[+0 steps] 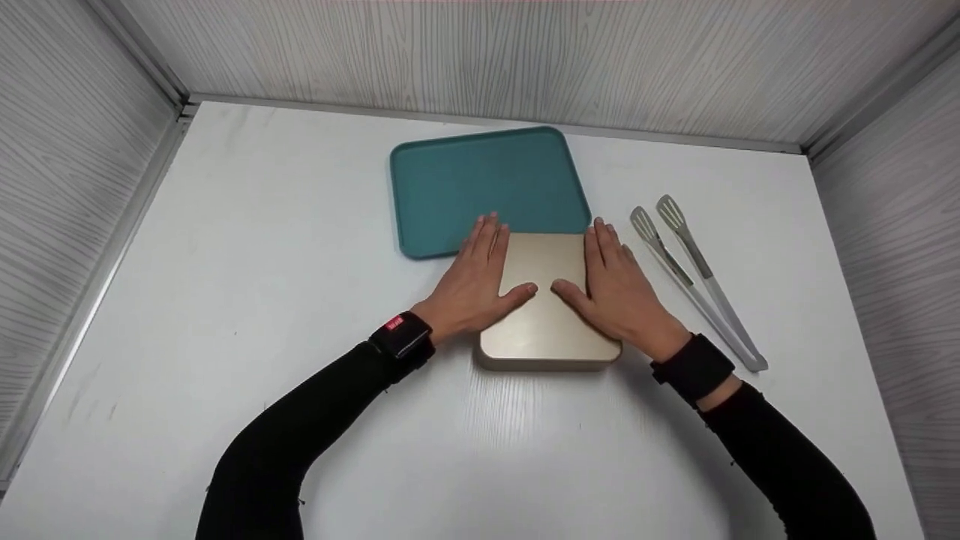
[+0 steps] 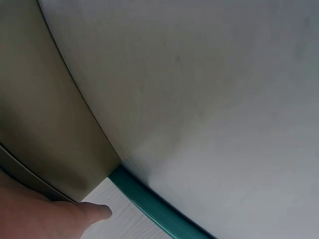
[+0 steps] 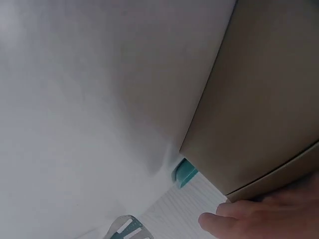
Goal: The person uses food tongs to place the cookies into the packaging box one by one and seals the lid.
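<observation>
A gold metal box [image 1: 549,322] with its lid on lies flat on the white table. My left hand [image 1: 476,281] rests along its left edge, fingers straight and pointing away from me, thumb on the lid. Mirroring it on the right edge, my right hand [image 1: 619,285] keeps its fingers straight, its thumb also lying on top. In the left wrist view the box's side wall [image 2: 50,109] shows a lid seam, with the fingers at the lid. The right wrist view has the opposite side wall [image 3: 259,99], fingertips at the lid's corner.
Behind the box lies a teal tray [image 1: 487,180], its near edge overlapped by the box and left fingertips. Metal tongs with slotted heads [image 1: 720,311] lie spread to the right of the right hand. Grey wood-grain panels [image 1: 487,60] enclose the table's back and sides.
</observation>
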Tool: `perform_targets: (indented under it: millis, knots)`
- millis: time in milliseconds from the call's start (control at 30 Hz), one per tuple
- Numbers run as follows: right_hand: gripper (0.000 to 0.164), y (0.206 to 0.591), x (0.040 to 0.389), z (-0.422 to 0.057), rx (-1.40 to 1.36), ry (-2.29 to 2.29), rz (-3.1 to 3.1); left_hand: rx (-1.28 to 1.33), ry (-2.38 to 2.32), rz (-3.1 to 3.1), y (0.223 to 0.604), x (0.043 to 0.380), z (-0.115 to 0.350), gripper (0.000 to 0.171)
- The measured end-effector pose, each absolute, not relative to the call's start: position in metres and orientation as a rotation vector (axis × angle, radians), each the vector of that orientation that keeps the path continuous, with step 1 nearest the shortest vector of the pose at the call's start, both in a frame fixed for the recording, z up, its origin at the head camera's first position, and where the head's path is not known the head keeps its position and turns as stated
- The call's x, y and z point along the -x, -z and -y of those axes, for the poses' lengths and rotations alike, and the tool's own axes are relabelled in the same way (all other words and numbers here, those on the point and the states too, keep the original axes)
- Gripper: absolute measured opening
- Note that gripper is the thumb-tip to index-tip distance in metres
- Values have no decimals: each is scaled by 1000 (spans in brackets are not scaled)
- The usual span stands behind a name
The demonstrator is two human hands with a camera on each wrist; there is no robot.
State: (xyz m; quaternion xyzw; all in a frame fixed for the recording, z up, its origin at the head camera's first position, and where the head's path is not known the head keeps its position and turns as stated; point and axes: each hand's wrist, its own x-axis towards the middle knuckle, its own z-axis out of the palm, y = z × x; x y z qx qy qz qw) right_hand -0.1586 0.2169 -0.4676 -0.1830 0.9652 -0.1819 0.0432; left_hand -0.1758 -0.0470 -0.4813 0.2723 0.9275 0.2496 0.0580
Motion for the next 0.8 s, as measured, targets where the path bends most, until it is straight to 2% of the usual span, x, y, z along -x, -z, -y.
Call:
perform_targets:
  millis: [433,633,800]
  knots:
    - [102,467,162,-213,505,583,-2955,-810,-758,-2826,479,181,52,99]
    - [89,472,160,-223,477,722,-2959,-791,-782,-2882,476,181,63,96]
    - [78,473,154,-242,458,708,-3032,-732,-762,-2985,475,182,89,97]
